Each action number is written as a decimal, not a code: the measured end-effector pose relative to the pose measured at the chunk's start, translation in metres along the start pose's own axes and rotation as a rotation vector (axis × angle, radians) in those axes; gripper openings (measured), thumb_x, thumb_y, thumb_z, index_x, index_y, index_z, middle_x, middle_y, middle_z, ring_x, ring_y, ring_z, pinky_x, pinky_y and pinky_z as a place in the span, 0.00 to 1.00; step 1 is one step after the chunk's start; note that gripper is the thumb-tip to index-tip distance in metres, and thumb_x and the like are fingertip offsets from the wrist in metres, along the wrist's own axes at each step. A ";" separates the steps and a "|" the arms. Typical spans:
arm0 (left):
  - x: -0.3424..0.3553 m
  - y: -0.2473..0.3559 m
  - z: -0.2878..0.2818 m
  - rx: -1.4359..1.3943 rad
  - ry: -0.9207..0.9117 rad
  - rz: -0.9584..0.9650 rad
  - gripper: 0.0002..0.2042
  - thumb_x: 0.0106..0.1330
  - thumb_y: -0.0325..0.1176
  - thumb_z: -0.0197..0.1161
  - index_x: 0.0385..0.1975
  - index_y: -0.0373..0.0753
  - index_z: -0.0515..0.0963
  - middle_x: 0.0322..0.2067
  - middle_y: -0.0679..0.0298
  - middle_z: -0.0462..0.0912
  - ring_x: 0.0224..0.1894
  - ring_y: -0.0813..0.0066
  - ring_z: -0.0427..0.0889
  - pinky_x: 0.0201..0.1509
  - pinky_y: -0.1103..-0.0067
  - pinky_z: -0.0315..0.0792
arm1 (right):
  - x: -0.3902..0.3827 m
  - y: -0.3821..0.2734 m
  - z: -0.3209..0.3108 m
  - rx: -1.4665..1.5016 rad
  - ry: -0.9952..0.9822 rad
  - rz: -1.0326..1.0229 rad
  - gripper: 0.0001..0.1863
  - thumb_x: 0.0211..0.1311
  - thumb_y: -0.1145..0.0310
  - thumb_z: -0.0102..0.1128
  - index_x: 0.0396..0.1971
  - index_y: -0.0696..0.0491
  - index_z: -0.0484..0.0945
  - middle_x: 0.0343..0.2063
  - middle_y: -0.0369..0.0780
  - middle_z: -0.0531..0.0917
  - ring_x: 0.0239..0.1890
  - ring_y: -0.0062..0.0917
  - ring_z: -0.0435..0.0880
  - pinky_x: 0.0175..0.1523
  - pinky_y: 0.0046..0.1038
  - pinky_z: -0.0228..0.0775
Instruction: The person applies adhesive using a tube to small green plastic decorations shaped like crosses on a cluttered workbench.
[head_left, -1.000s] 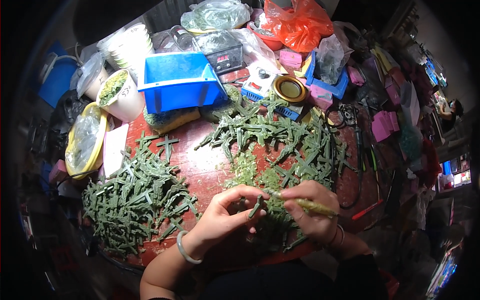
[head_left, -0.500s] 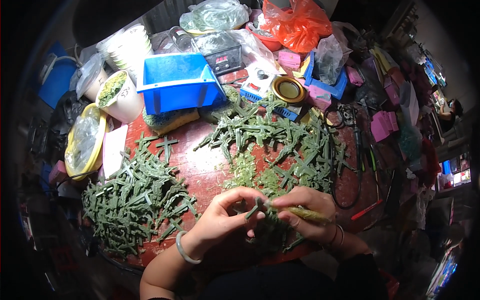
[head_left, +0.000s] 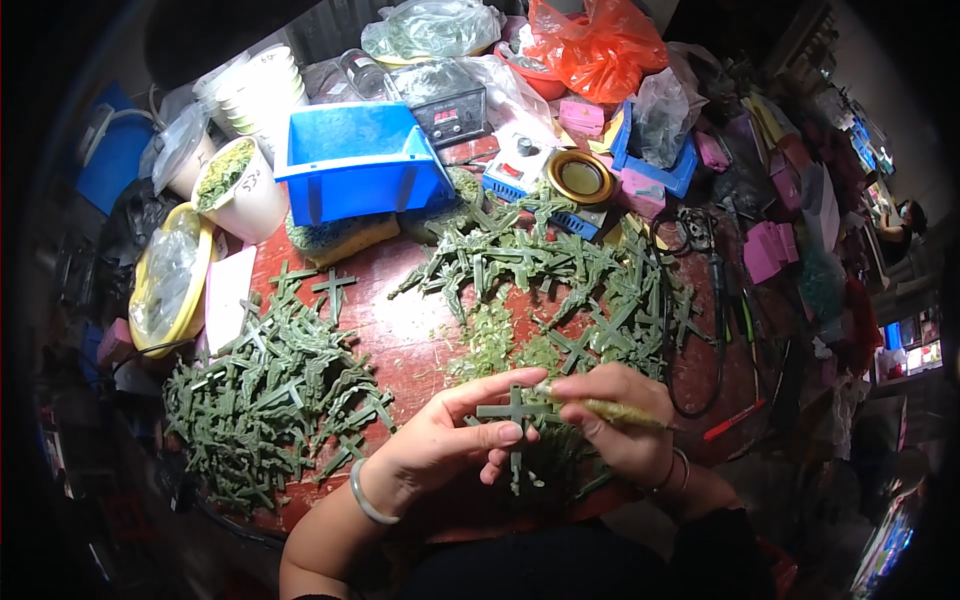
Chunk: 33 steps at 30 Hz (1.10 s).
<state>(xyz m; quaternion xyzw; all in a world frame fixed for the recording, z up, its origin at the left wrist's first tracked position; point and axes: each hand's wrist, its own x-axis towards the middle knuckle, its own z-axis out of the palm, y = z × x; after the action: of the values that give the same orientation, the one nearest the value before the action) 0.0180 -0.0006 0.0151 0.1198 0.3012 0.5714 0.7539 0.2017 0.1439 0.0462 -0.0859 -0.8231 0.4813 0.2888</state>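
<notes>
My left hand [head_left: 460, 430] holds a green cross [head_left: 515, 410] upright between thumb and fingers. My right hand [head_left: 622, 430] grips a yellowish-handled tool [head_left: 625, 412], its tip at the cross's upper right. Heaps of similar green crosses and figures lie left [head_left: 270, 400] and beyond my hands [head_left: 600, 300]. Pale green shavings [head_left: 485, 340] are scattered on the red table [head_left: 375, 330] around and under my hands.
A blue bin [head_left: 355, 175], white buckets [head_left: 240, 195], a yellow basin [head_left: 172, 325] and electrical boxes [head_left: 445, 115] stand at the back and left. Bags, pink blocks [head_left: 765, 250], cables and tools crowd the right. Another person [head_left: 895, 225] is at far right.
The cross in my left hand has turned from edge-on to face up, showing both arms. My right hand and its tool have shifted slightly with it.
</notes>
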 end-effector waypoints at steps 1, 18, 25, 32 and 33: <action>0.000 0.000 -0.001 -0.007 -0.007 0.004 0.29 0.68 0.24 0.62 0.69 0.43 0.63 0.43 0.56 0.83 0.27 0.82 0.79 0.29 0.82 0.77 | -0.001 0.001 0.001 -0.004 0.036 0.046 0.12 0.58 0.75 0.69 0.42 0.56 0.83 0.32 0.40 0.85 0.29 0.25 0.82 0.35 0.24 0.73; 0.002 0.002 0.005 0.194 0.022 0.058 0.26 0.67 0.25 0.63 0.66 0.40 0.68 0.40 0.65 0.81 0.27 0.85 0.78 0.28 0.86 0.76 | -0.006 0.001 0.004 -0.090 0.053 -0.087 0.11 0.56 0.74 0.71 0.39 0.56 0.84 0.29 0.39 0.83 0.28 0.26 0.81 0.34 0.25 0.72; 0.000 0.007 0.009 0.287 0.031 0.021 0.23 0.67 0.24 0.63 0.63 0.39 0.71 0.36 0.68 0.81 0.27 0.86 0.77 0.27 0.86 0.75 | 0.001 -0.004 -0.002 -0.043 -0.030 -0.039 0.11 0.53 0.76 0.72 0.38 0.54 0.85 0.29 0.37 0.81 0.29 0.24 0.81 0.36 0.24 0.74; 0.002 0.005 0.006 0.297 0.071 0.028 0.23 0.67 0.25 0.63 0.63 0.39 0.71 0.35 0.69 0.80 0.28 0.86 0.76 0.27 0.87 0.75 | 0.000 -0.004 -0.010 -0.113 -0.027 -0.062 0.07 0.55 0.72 0.72 0.35 0.54 0.85 0.29 0.37 0.81 0.29 0.24 0.80 0.35 0.24 0.73; 0.002 0.008 0.009 0.281 0.089 0.037 0.23 0.67 0.25 0.63 0.63 0.39 0.71 0.35 0.69 0.80 0.27 0.86 0.77 0.27 0.87 0.75 | -0.001 -0.002 -0.010 -0.127 0.040 -0.066 0.08 0.56 0.70 0.72 0.35 0.54 0.85 0.29 0.38 0.81 0.29 0.24 0.80 0.35 0.24 0.72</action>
<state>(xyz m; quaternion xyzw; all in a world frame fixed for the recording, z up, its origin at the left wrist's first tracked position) 0.0174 0.0051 0.0258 0.2040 0.4091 0.5421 0.7050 0.2088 0.1500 0.0513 -0.0865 -0.8485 0.4166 0.3147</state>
